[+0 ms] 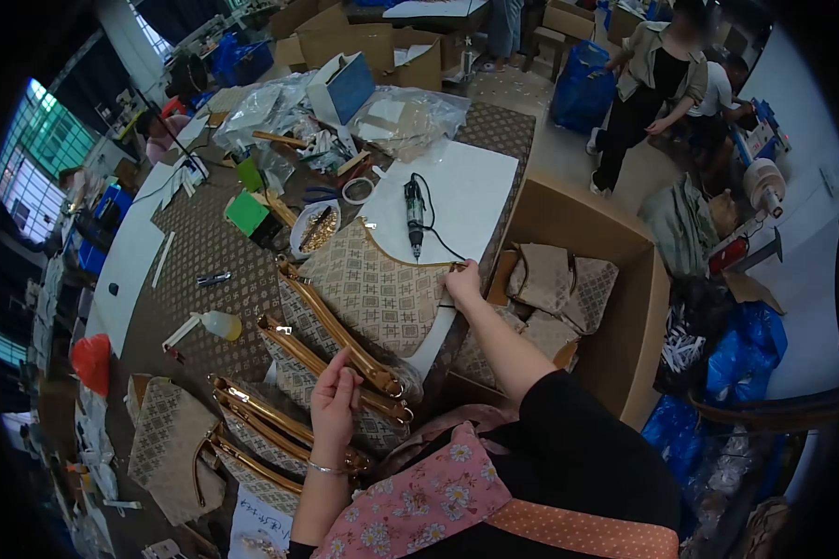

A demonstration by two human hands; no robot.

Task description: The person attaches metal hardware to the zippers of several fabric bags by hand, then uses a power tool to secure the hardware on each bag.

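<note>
A beige patterned handbag (pixel 373 284) lies flat on the table, its top edge trimmed in gold-brown. My right hand (pixel 461 282) is closed on the bag's upper right corner; part of what its fingers pinch is hidden. My left hand (pixel 336 396) is raised over the bags' brown handles, index finger stretched out and the others loosely bent, with nothing visible in it. Beneath it, several similar bags overlap, with a shiny brown strap (pixel 340 331) across the nearest. Past the bag, a corded electric screwdriver (pixel 414 216) rests on a white sheet (pixel 480 191).
A cardboard box (pixel 645 317) holding several patterned bags (pixel 555 279) stands at my right. A tub of gold-coloured hardware (pixel 317 231), a green box (pixel 246 213), a bottle (pixel 221 324) and plastic bags (pixel 410 121) occupy the table. A person (pixel 657 84) stands beyond.
</note>
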